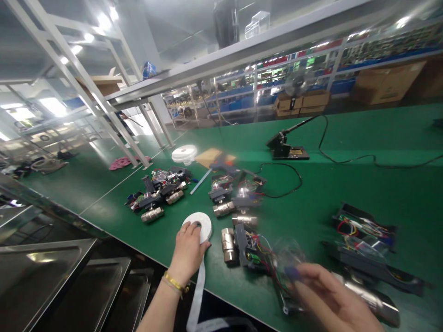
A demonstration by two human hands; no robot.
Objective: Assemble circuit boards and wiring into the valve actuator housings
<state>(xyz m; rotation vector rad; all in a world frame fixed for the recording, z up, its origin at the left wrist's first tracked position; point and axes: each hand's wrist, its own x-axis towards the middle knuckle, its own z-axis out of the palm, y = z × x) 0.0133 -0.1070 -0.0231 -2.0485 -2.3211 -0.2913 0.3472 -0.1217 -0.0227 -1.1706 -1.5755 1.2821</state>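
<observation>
My left hand (188,251) lies over a roll of white tape (206,223), with fingertips at its hole and the thumb along its side. A loose strip of the tape (198,295) hangs over the bench edge. My right hand (325,295) is blurred, thumb and forefinger pinched together beside a smear of clear plastic (289,253); what they grip is unclear. Near it lies an opened valve actuator (251,251) with bare wires and a metal ball valve (229,246). Another opened actuator (374,263) sits to the right, partly behind my hand.
More wired actuators with valves (159,189) stand on the green bench (114,203). Farther back are white reels (184,153) and a soldering iron stand (285,147) with a trailing cable. Metal trays (44,276) sit below the front edge; a shelf (207,64) spans overhead.
</observation>
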